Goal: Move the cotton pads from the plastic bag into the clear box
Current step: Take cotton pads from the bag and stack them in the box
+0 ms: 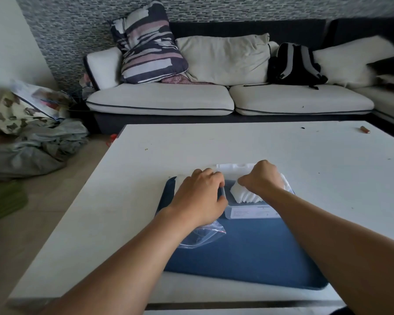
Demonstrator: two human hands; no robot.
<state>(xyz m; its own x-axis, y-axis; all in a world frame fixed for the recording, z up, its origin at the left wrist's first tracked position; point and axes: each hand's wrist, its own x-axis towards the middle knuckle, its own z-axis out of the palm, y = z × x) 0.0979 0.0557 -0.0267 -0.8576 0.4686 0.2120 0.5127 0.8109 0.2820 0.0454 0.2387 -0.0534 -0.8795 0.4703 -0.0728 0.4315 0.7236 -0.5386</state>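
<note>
Item: cotton pads (pixel 245 193), white stack, sat in clear box (pixel 248 211) on blue mat (pixel 248 248), w/ your right hand (pixel 261 177) clenched round stack's top. Your left hand (pixel 199 196) curled over box's left edge, thumb on rim. Plastic bag (pixel 201 237) lay flat under left wrist; white table (pixel 146 178) beneath.

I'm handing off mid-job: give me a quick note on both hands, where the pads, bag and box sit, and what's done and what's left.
Left hand: grips the clear box's left rim.
Right hand: holds a stack of cotton pads, lowering it into the box.
Plastic bag: on the blue mat, under the left wrist; looks emptied.
More white pads seem to lie beyond the left hand.
Left: seat this stack, move any remaining pads.
</note>
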